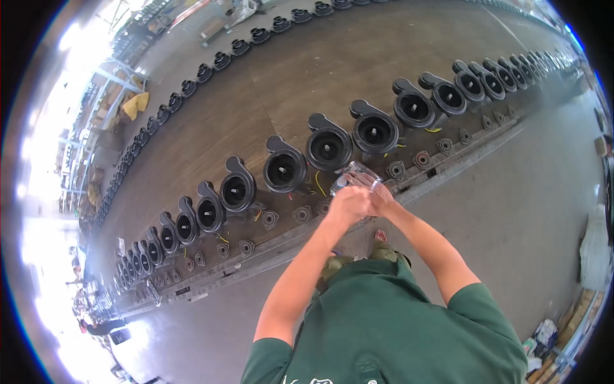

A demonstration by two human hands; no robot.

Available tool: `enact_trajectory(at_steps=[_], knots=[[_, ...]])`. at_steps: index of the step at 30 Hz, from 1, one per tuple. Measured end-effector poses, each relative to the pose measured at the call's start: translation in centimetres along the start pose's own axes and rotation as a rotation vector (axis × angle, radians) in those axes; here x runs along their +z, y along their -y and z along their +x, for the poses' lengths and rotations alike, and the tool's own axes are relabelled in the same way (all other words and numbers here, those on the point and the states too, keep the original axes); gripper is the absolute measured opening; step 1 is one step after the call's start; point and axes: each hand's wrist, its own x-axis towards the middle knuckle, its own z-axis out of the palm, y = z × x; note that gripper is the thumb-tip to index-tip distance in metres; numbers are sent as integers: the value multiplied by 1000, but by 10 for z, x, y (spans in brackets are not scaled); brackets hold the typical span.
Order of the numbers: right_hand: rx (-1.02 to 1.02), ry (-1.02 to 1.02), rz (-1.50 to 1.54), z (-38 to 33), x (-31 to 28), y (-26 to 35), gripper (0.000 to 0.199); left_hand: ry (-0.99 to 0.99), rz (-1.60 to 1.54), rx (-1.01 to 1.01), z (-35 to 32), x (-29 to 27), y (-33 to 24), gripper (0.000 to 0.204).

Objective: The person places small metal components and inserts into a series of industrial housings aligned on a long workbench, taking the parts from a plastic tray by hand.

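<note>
My hands are close together at the near edge of the long brown work surface, over a crinkled clear plastic bag point(359, 174). My left hand point(351, 202) is closed in a fist at the bag's near side. My right hand point(382, 198) presses against it, its fingers curled at the bag. What lies inside the bag is too small to make out. Just beyond stand black round housings point(328, 148) with rounded side arms and a metal shaft in the middle; another black housing point(375, 131) is to the right.
Housings run in a long row both ways, with yellow wires point(320, 184) trailing from some. Grey metal flanges point(396, 169) lie along the near edge, beside a metal rail point(441, 171). Smaller black parts point(240, 47) line the far side. Shelving point(96, 109) stands at left.
</note>
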Motion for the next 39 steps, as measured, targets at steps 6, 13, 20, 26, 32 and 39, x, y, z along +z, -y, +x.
enact_trajectory(at_steps=[6,13,20,26,32,39], knots=[[-5,-32,-8,-7,-7,8,54,-212,-341,-408,-51,-33,15,13],[-10,-21,-30,-4,-4,3,59,-434,-398,-667,-103,-42,4,18],[-64,-119,-39,-6,-14,7,60,-532,-541,-720,-145,-135,-33,16],[333,-235,1,-30,-24,23,58,-971,-1106,-740,-121,-221,17,21],[504,-186,-71,-19,-7,42,35,-1176,-1582,-844,-81,-218,114,36],[611,75,-270,-1,-6,41,34,-555,-1691,-897,-75,-102,-5,18]])
